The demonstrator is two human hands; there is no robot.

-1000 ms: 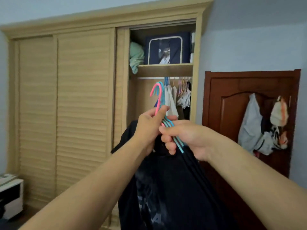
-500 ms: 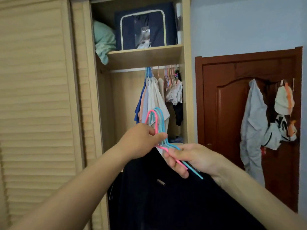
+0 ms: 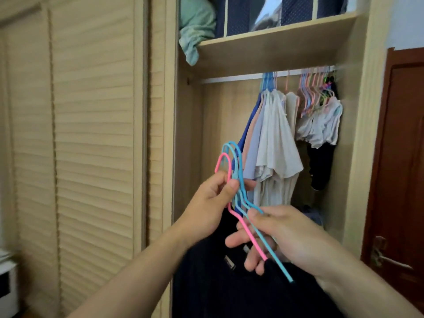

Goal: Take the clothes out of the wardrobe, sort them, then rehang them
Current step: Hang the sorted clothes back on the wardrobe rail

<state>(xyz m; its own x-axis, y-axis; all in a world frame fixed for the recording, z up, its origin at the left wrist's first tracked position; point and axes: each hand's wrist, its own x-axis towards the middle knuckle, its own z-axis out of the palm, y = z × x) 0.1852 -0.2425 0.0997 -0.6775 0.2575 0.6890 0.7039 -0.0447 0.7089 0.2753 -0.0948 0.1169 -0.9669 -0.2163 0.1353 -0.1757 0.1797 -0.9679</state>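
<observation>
Holding a bunch of hangers (image 3: pixel 236 180) by their necks in my left hand (image 3: pixel 210 203), thumb and fingers pinched around the stems just under the hooks; one hook is pink, the others blue. My right hand (image 3: pixel 278 235) grips the sloping arms of the same hangers lower down, thumb on top, fingers curled beneath. Both hands closed on the bunch, neither free.

Head view, only view. Since a second ago the wardrobe (image 3: pixel 275 51) has grown from upper centre to fill most of the frame, and the bunch sits nearer the open bay: I have stepped in. The dark garments (image 3: pixel 229 292) hang off the hangers, filling lower centre below both hands.

Meaning for the task, as I judge it: this looks like the rehang leg, load carried up to the rail (image 3: pixel 231 78).

Position relative to grip: hooks stand above my left thumb, mid-frame, well below the rail at upper centre. Bare stretch of rail lies left of the light shirts (image 3: pixel 273 143), which hang just beyond the hooks. More hangers and pale clothes crowd the rail's right end. Hooks need lifting up and over.
</observation>
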